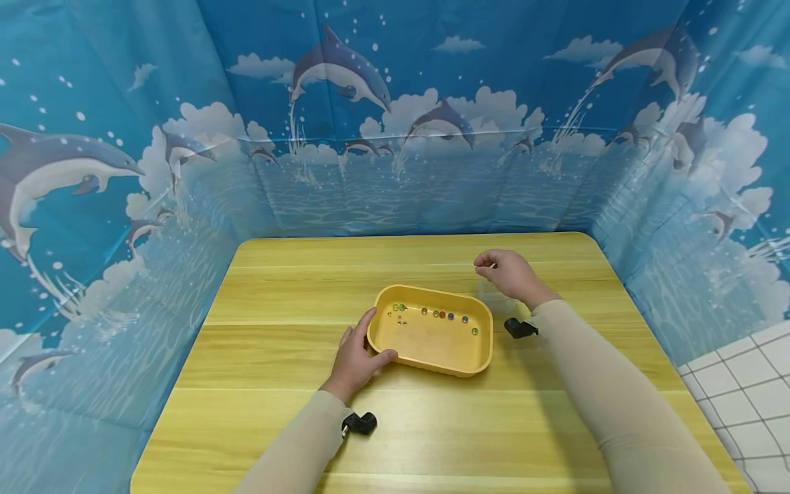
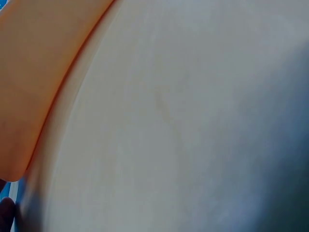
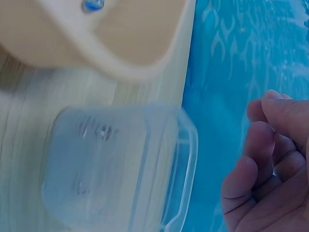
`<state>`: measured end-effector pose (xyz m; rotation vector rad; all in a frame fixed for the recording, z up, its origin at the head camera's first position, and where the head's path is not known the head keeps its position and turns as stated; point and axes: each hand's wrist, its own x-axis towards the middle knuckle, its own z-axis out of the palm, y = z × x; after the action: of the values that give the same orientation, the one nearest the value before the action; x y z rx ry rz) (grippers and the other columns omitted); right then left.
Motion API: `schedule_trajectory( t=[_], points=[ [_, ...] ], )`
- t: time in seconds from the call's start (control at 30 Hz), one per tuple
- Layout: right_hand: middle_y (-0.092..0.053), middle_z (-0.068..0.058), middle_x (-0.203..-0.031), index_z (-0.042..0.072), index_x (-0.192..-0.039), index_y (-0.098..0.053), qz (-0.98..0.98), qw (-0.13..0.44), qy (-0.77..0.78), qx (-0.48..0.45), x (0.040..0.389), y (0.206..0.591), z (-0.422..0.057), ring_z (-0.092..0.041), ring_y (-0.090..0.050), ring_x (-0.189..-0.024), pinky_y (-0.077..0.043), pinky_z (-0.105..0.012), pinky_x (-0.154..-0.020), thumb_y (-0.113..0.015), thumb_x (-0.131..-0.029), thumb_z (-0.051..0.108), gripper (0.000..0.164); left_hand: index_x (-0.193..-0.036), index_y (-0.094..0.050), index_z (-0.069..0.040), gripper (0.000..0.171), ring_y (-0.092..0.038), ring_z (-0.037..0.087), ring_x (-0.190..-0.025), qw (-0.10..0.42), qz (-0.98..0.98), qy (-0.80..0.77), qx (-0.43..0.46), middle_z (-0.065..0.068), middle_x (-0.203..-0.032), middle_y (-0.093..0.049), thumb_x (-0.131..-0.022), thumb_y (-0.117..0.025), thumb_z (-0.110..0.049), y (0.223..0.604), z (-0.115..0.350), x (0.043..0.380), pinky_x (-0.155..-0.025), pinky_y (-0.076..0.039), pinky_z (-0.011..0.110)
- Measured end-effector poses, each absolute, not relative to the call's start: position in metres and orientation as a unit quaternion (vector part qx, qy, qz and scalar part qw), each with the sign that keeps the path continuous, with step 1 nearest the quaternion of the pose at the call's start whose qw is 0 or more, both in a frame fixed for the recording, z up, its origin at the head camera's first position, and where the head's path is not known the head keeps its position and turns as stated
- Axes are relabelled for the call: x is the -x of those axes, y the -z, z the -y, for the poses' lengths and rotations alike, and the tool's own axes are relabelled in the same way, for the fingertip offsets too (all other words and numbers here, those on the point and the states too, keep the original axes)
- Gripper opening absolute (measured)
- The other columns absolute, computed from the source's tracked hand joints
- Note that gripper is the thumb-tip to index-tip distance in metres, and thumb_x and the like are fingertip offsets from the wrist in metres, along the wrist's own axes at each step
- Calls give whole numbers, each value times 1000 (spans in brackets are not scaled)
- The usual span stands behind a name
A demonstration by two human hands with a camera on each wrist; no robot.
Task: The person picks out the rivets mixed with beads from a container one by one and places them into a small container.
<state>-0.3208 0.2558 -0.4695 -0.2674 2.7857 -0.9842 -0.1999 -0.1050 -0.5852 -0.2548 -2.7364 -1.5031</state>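
Note:
A yellow rectangular tray sits on the wooden table. My left hand holds its left end, thumb along the near rim and fingers against the side. Several small glass marbles lie in the tray, with a few tiny clear beads toward its left. My right hand hovers past the tray's far right corner, thumb meeting the curled fingers; whether something small is between them is hidden. Beneath it stands a clear plastic box, with small shiny pieces visible through it.
Light wooden table surrounds the tray. A blue dolphin-print curtain hangs close along the table's back and both sides. White tiles show at the lower right.

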Motion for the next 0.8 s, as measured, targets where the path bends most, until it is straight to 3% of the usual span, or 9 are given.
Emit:
schedule_trajectory(
  t=[0.8],
  points=[
    [-63,-19,-131,3,-137,-64,-931,101,347,44,321,477,-283,-35,-65,-111,-60,-42,-86,-56,-110,23,34,-166,-31,-24,100,-53,34,-146,14,887,455,82,12,-157,-56,-86,-86,-46,585,102,200,-135,-9,49]
  ],
)
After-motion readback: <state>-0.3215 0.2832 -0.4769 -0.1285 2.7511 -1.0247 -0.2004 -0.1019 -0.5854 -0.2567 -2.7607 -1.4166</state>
